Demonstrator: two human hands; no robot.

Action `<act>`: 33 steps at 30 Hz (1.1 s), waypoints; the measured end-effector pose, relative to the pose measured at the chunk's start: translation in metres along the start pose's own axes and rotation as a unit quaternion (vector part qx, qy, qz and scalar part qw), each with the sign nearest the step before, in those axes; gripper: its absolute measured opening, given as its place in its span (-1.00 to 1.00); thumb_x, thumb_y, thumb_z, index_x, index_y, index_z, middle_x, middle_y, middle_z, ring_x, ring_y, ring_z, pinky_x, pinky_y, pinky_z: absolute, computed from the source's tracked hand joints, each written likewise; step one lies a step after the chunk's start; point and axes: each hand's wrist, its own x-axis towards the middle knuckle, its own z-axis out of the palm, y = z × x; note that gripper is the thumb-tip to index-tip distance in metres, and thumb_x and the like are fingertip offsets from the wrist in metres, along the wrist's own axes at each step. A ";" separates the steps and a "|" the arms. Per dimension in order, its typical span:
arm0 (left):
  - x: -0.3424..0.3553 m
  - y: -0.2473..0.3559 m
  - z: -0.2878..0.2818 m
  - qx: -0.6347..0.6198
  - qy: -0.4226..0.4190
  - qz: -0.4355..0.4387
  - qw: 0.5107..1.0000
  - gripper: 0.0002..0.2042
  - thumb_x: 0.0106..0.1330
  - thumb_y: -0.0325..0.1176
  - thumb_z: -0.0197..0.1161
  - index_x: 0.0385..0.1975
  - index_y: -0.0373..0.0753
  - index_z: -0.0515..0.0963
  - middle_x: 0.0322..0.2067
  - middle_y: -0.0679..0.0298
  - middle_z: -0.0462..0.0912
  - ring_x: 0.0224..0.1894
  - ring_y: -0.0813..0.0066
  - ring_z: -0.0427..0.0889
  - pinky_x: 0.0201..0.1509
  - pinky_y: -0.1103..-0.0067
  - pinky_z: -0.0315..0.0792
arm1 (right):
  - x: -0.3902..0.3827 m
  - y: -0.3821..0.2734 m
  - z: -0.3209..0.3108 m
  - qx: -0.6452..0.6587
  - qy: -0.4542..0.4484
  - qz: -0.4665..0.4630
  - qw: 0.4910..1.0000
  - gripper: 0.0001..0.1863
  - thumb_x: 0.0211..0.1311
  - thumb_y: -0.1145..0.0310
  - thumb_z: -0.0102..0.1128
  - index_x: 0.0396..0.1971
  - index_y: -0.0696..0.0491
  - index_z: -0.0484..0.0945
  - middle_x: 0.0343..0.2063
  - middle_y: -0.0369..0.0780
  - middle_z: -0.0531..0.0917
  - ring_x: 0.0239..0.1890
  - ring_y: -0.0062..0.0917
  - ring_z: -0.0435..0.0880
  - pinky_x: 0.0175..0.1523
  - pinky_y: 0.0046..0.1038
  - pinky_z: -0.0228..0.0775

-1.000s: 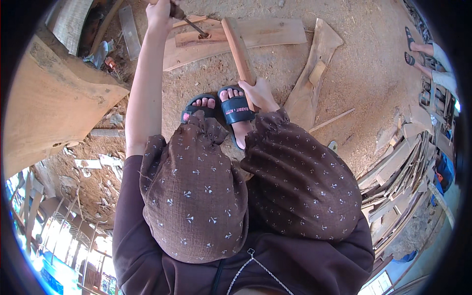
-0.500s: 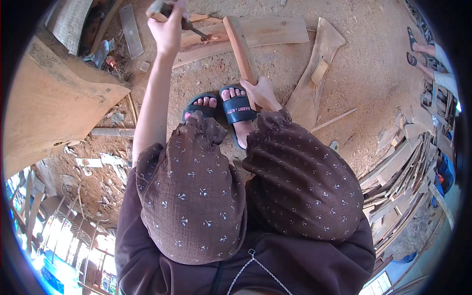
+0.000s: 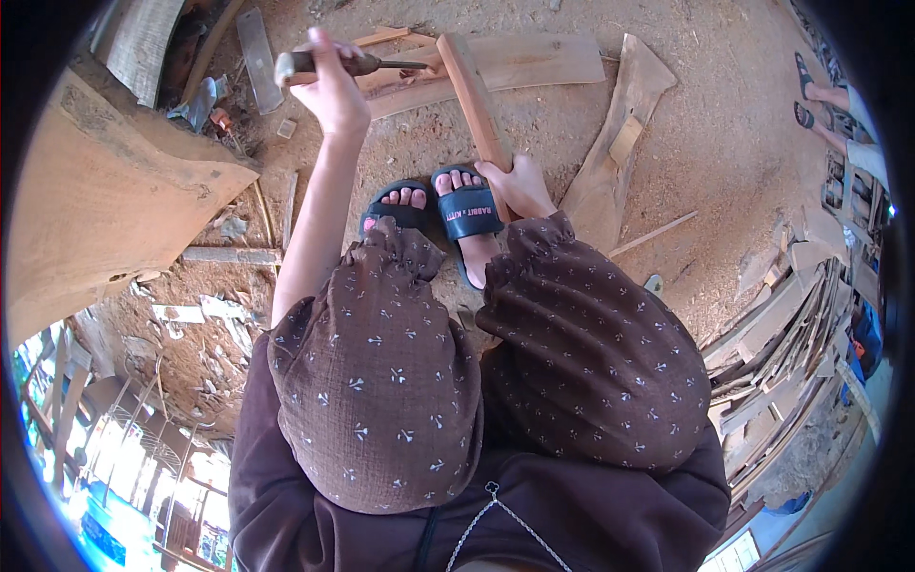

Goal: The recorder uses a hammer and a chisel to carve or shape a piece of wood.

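Observation:
My left hand [image 3: 334, 93] is closed around the handle of a chisel [image 3: 400, 65], whose dark metal shank points right. Its tip is just over a curved plank [image 3: 548, 59] on the ground, close to a squared wooden bar [image 3: 471, 93]. I cannot tell whether the tip touches the wood. My right hand [image 3: 520, 185] grips the near part of that bar, which slants away across the plank. The bar's lower end goes down behind my hand, beside my sandalled right foot [image 3: 467, 205].
A forked, flat board [image 3: 629, 91] lies to the right with a small block [image 3: 625, 140] on it. A large wooden slab [image 3: 124, 191] stands at the left. Stacked wood strips [image 3: 786, 329] fill the right side. Another person's feet [image 3: 808, 95] show at the far right.
My left hand has come a little nearer and to the right, and the chisel has swung from slanting down to nearly level. The right hand keeps its grip on the bar.

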 end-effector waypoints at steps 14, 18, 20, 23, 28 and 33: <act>0.013 0.023 -0.006 0.083 -0.105 0.063 0.989 -0.77 0.33 -0.35 0.25 -0.50 -0.27 0.38 -0.59 0.27 0.46 -0.52 0.53 0.45 -0.39 0.51 0.42 | -0.021 -0.017 -0.066 -0.233 -0.196 -0.087 0.948 -0.42 -0.09 0.04 0.36 -0.25 0.28 0.59 -0.37 0.08 0.67 -0.25 -0.09 0.69 -0.14 -0.26 0.52; 0.010 0.024 -0.010 0.174 -0.175 0.040 0.968 -0.82 0.34 -0.41 0.22 -0.48 -0.32 0.43 -0.60 0.27 0.49 -0.55 0.53 0.48 -0.43 0.56 0.42 | -0.018 -0.015 -0.068 -0.326 -0.167 -0.073 0.927 -0.37 -0.15 -0.02 0.35 -0.27 0.30 0.58 -0.42 0.08 0.66 -0.26 -0.07 0.68 -0.12 -0.23 0.50; 0.006 0.018 -0.003 0.194 -0.190 0.030 0.962 -0.82 0.34 -0.41 0.23 -0.47 -0.32 0.45 -0.60 0.28 0.51 -0.54 0.54 0.49 -0.42 0.58 0.42 | -0.016 -0.014 -0.074 -0.338 -0.147 -0.066 0.927 -0.34 -0.17 -0.04 0.34 -0.27 0.31 0.57 -0.44 0.09 0.66 -0.27 -0.08 0.68 -0.14 -0.23 0.50; 0.006 0.010 -0.005 0.244 -0.201 0.011 0.948 -0.84 0.33 -0.40 0.24 -0.47 -0.30 0.50 -0.59 0.32 0.55 -0.52 0.62 0.50 -0.41 0.64 0.42 | -0.015 -0.017 -0.074 -0.236 -0.097 -0.034 0.966 -0.33 -0.17 -0.07 0.30 -0.31 0.34 0.57 -0.45 0.12 0.65 -0.28 -0.09 0.70 -0.17 -0.24 0.51; 0.007 0.003 -0.003 0.192 -0.229 0.020 0.954 -0.83 0.33 -0.39 0.25 -0.50 -0.30 0.52 -0.58 0.34 0.57 -0.51 0.66 0.51 -0.40 0.67 0.42 | -0.006 -0.009 -0.059 -0.214 -0.036 -0.012 0.976 -0.28 -0.17 -0.08 0.28 -0.31 0.40 0.56 -0.44 0.18 0.64 -0.28 -0.05 0.69 -0.17 -0.23 0.52; 0.002 0.006 0.001 0.228 -0.234 0.028 0.945 -0.85 0.31 -0.40 0.27 -0.47 -0.31 0.54 -0.58 0.35 0.58 -0.50 0.68 0.51 -0.40 0.68 0.42 | -0.002 0.002 -0.046 -0.213 -0.066 0.005 0.975 -0.32 -0.11 -0.05 0.32 -0.30 0.38 0.56 -0.42 0.15 0.64 -0.26 -0.11 0.69 -0.17 -0.25 0.50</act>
